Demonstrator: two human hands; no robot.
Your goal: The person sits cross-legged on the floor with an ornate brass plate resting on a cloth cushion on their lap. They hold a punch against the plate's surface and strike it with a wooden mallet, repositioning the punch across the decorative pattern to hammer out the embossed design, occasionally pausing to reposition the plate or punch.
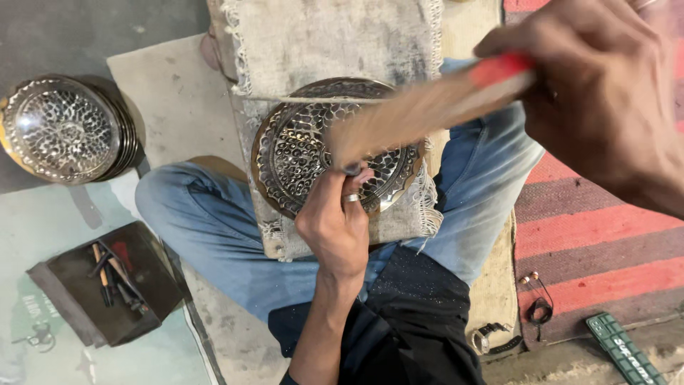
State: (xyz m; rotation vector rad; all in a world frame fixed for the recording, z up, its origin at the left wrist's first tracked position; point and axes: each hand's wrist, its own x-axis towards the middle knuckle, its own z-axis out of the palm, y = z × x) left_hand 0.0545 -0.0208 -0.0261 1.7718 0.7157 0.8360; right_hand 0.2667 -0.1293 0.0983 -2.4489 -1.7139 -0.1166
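A round engraved metal plate (299, 146) lies on a burlap-covered block (335, 43) resting over my crossed legs. My left hand (336, 224), wearing a ring, pinches a small metal punch (352, 169) upright on the plate's right half. My right hand (605, 100) is raised close to the camera and grips a wooden-handled hammer (427, 110) with a red band; the hammer is blurred by motion above the punch.
A stack of similar engraved plates (64, 128) sits on the floor at left. A dark tray of several punches (114, 278) lies lower left. A red striped rug (598, 228) is at right, with earphones (538, 303) and a green case (627, 349) near it.
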